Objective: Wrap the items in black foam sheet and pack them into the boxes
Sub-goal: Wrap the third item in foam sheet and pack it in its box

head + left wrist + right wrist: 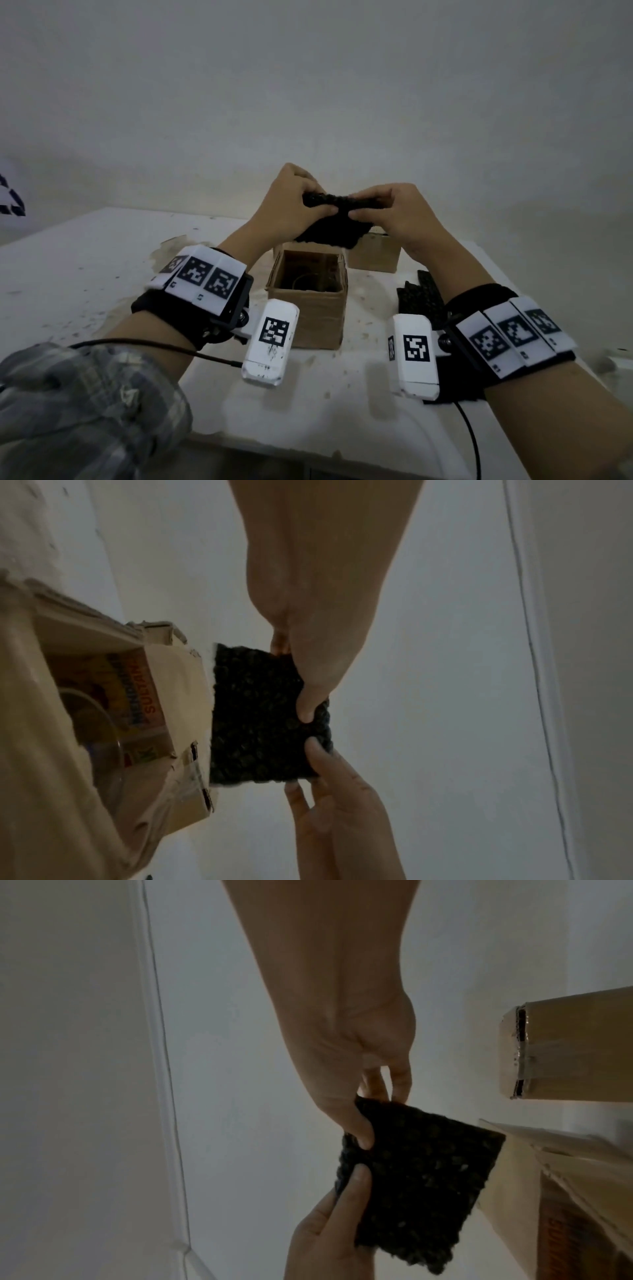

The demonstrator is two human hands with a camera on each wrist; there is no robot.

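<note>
Head view — left hand (291, 205) and right hand (394, 212) both pinch the foam sheet (329, 219) by its top edge; it hangs just above the open box (308, 294), long axis across.

Left wrist view — thumb tips nearly meet on the sheet, box (178, 723) just beside.

Right wrist view — same pinch, box (514, 1191) beside.

Counted on the white table (85, 274): two cardboard boxes, one open-topped (310, 301) and one behind it (375, 255). Two hands, left (291, 209) and right (400, 216). One black foam sheet (337, 219) held up between them; more black foam (423, 294) lying flat at right, number of sheets unclear. Two wrist-worn cameras.
</note>
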